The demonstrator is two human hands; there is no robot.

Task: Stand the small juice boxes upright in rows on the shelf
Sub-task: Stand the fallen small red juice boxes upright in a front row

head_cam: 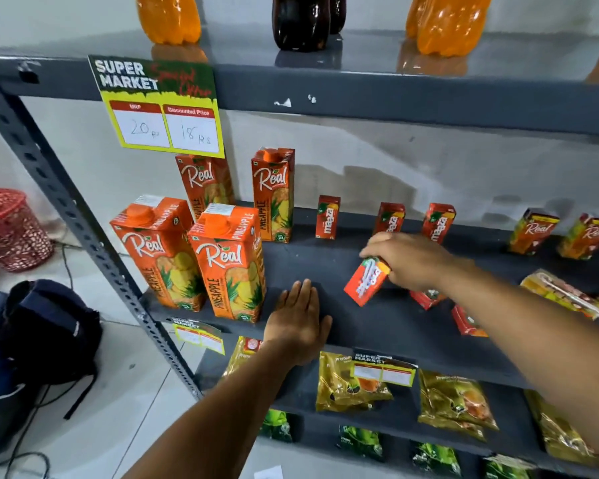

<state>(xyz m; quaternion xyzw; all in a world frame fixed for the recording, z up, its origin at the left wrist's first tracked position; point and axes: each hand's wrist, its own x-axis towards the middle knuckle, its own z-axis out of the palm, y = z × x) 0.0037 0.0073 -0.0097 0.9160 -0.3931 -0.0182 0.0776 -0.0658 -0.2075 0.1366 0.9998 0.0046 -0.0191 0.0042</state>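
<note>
My right hand (407,259) grips a small red Maaza juice box (365,283), tilted above the grey middle shelf (325,264). Three small Maaza boxes stand upright at the back: one (327,217), a second (391,219) and a third (440,221). Two more red boxes lie on the shelf under my right forearm, one (427,299) and another (465,323), both partly hidden. My left hand (300,316) rests flat, palm down, on the shelf's front edge and holds nothing.
Several tall Real pineapple cartons (229,267) stand at the shelf's left. Two small Real boxes (533,231) stand at the back right, and yellow packets (564,293) lie at the right. Snack bags fill the lower shelf, bottles stand above, and a backpack (38,344) sits on the floor.
</note>
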